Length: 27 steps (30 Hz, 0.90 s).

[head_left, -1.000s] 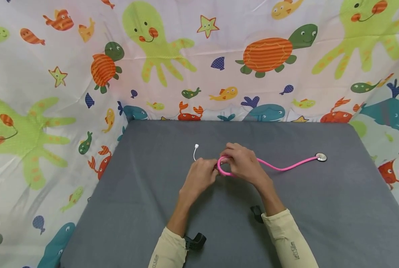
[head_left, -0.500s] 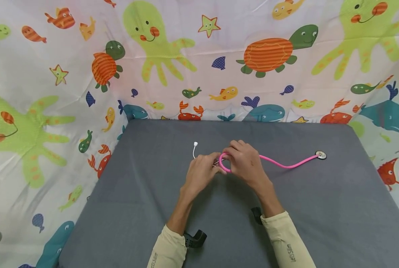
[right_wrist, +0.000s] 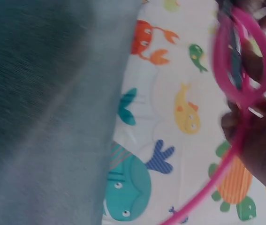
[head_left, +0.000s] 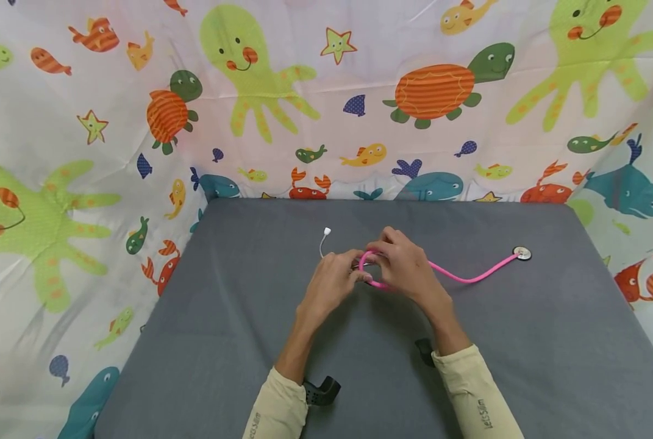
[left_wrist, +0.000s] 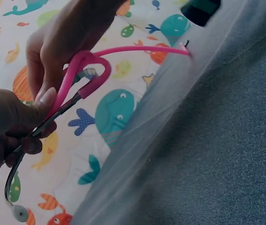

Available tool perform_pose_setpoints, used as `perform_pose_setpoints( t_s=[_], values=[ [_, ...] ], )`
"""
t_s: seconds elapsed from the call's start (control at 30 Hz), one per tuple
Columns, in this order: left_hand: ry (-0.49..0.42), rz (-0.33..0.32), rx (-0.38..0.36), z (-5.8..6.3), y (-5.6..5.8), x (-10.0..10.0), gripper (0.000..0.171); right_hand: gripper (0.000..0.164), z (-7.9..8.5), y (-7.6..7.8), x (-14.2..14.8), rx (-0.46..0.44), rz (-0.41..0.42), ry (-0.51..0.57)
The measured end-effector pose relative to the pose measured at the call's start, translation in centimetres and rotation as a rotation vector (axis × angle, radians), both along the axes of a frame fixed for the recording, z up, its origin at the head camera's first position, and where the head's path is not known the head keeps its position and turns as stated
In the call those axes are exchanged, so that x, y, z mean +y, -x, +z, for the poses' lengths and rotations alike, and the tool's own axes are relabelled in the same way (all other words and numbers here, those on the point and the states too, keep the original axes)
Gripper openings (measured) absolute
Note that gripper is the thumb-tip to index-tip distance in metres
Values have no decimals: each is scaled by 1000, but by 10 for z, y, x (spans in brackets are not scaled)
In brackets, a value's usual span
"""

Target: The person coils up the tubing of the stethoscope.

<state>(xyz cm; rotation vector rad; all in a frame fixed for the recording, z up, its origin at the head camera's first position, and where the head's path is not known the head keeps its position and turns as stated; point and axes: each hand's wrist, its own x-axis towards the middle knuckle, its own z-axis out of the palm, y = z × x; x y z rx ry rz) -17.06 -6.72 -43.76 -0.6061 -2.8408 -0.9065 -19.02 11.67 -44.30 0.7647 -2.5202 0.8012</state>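
Note:
Both hands hold a stethoscope with pink tubing point(head_left: 471, 280). In the head view my left hand point(head_left: 331, 277) pinches its metal ear tubes together with the folded tubing, thumb on top. Close beside it, my right hand point(head_left: 405, 265) grips the looped pink tube. One white ear tip point(head_left: 327, 231) sticks out beyond the left hand. The left wrist view shows the pink loop point(left_wrist: 105, 75) doubled back along the dark metal ear tubes point(left_wrist: 12, 176). To the right, the tubing runs out to the round chest piece point(head_left: 522, 253). Fingers partly hide the ear tubes.
A grey cloth-covered table point(head_left: 205, 341) lies under the hands. Behind and beside it hangs a white curtain point(head_left: 282, 164) printed with sea animals. A black wrist device point(head_left: 322, 391) sits at the left sleeve, and another point(head_left: 425, 352) at the right.
The hands have lifted slightly, and the left has shifted a little right. Its thumb now lies against the pink loop. The ear tip has moved slightly up and right.

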Motion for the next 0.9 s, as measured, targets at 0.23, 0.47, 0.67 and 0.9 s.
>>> perform_pose_setpoints(
  t_s=[0.23,0.47,0.67,0.9],
  values=[
    [-121,-70,-26,3,1,-5,48,20,16,13,25,-160,79,111],
    [-353,-85,-12,10,0,-14,47,19,12,15,44,-224,-41,183],
    [-442,-39,77,14,3,-11,41,18,6,9,41,-269,-88,169],
    [-527,56,188,17,8,-4,37,9,10,1,28,-387,-63,137]
  ],
)
